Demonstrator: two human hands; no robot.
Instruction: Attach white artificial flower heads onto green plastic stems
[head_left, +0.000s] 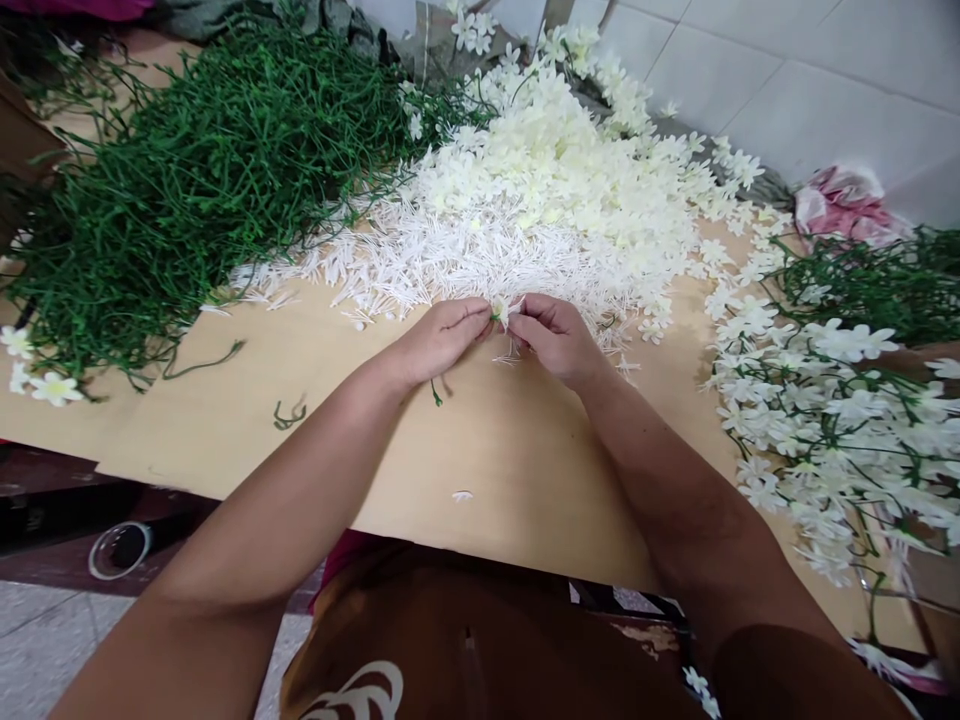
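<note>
My left hand (441, 338) and my right hand (553, 336) meet over the middle of a tan board (495, 450). Both pinch a small white artificial flower (502, 312) between their fingertips. A thin green stem (436, 393) hangs down below my left hand. Just beyond the hands lies a heap of white plastic flower centres (420, 262), and behind that a mound of cream petals (555, 170).
A large tangle of green plastic stems (195, 170) fills the left. Finished white flowers on green stems (832, 410) pile up at the right. A pink bag (844, 205) lies at the far right. A roll of tape (120, 548) sits below the board's left edge.
</note>
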